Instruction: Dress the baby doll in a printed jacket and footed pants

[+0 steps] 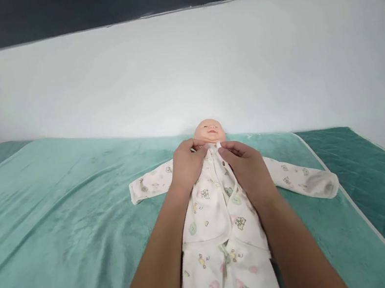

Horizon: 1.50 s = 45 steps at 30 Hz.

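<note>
Head view: doll (pixel 209 128) lies face up on green blanket (pixel 78 214), head at far side near white wall (pixel 180 71). White jacket (pixel 204 211) with bear print covers body, sleeves spread left and right; whether arms fill them, cannot tell. Matching trousers (pixel 202 283) lie nearer. Front flaps overlap low; collar closing seems left. Left hand (pixel 186 165), right hand (pixel 246 162): each grip pinched on collar.

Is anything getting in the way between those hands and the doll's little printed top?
Nothing visible does: the left hand and the right hand are both right at the neckline of the printed top, just below the head of the doll.
</note>
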Tool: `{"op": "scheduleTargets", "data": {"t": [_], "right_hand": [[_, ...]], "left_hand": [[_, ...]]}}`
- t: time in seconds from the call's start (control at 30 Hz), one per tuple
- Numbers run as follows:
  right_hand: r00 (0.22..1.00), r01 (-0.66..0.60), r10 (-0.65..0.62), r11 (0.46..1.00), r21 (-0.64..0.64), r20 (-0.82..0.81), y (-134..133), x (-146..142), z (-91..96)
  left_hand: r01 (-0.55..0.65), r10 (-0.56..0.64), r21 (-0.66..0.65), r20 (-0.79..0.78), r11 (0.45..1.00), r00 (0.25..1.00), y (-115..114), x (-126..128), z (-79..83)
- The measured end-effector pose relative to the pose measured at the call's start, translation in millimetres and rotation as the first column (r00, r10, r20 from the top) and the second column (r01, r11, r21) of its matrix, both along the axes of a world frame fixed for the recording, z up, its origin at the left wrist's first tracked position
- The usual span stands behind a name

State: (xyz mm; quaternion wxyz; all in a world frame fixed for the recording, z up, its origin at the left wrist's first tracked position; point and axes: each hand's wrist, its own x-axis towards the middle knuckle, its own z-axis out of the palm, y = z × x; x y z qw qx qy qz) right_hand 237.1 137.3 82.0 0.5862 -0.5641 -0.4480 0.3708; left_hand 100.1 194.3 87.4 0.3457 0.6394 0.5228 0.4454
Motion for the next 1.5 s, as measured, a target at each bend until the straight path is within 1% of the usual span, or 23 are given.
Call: {"op": "scheduleTargets", "data": {"t": [0.1, 0.27, 0.33, 0.47, 0.53, 0.67, 0.83, 0.9, 1.0, 1.07, 1.17, 1.3, 1.37, 1.5], "right_hand": [[1.000, -0.010, 0.010, 1.000, -0.004, 0.010, 2.9, 2.8, -3.2], [0.994, 0.062, -0.060, 0.998, -0.022, 0.088, 3.8, 3.5, -2.0], [0.993, 0.063, -0.063, 0.998, 0.001, 0.096, 3.9, 2.8, -2.1], [0.994, 0.063, -0.067, 0.997, 0.040, 0.092, 3.5, 2.6, -3.5], [0.994, 0.055, -0.061, 0.996, 0.071, 0.086, 2.9, 2.8, -4.1], [0.997, 0.029, -0.037, 0.993, 0.111, 0.073, 2.4, 3.3, -5.2], [0.997, 0.027, -0.033, 0.996, 0.084, 0.070, 4.6, 4.2, -6.3], [0.997, 0.027, -0.030, 0.999, 0.045, 0.074, 5.3, 4.3, -5.9], [0.996, 0.033, -0.032, 0.999, -0.005, 0.077, 5.3, 4.5, -4.9], [0.997, 0.037, -0.037, 0.999, -0.006, 0.072, 5.3, 4.7, -4.9], [0.996, 0.041, -0.043, 0.999, 0.023, 0.082, 6.0, 4.9, -6.0], [0.982, 0.074, -0.088, 0.994, 0.086, 0.165, 7.5, 3.6, -6.8], [0.978, 0.084, -0.099, 0.992, 0.091, 0.186, 8.3, 2.7, -6.6], [0.981, 0.064, -0.078, 0.994, 0.085, 0.176, 9.6, 2.6, -6.7]], "left_hand": [[0.022, -0.022, -0.001, 0.009, 1.000, 1.000, -2.0, 0.1, 1.0], [0.066, -0.067, 0.013, 0.049, 0.998, 0.997, -2.0, 1.2, 2.1], [0.089, -0.091, 0.021, 0.112, 0.996, 0.990, -0.3, 2.7, 0.6], [0.091, -0.090, 0.010, 0.321, 0.996, 0.943, 2.5, 6.1, -3.1], [0.108, -0.108, 0.019, 0.354, 0.994, 0.929, 2.7, 6.8, -3.9], [0.165, -0.170, 0.041, 0.234, 0.985, 0.957, 0.3, 6.7, -2.8], [0.220, -0.229, 0.077, 0.158, 0.973, 0.960, -4.7, 8.4, 1.4], [0.202, -0.210, 0.085, 0.099, 0.976, 0.973, -6.8, 9.7, 2.8], [0.100, -0.101, 0.118, 0.000, 0.988, 0.995, -9.0, 11.1, 3.6], [0.057, -0.053, 0.127, -0.037, 0.990, 0.998, -9.4, 11.5, 3.5], [0.048, -0.043, 0.087, -0.055, 0.995, 0.998, -8.3, 11.7, 3.5], [0.038, -0.033, 0.035, -0.116, 0.999, 0.993, -5.9, 11.8, 4.4], [0.042, -0.038, 0.026, -0.138, 0.999, 0.990, -4.7, 11.4, 4.7], [0.090, -0.089, 0.007, -0.105, 0.996, 0.991, -3.2, 9.4, 4.4]]}}
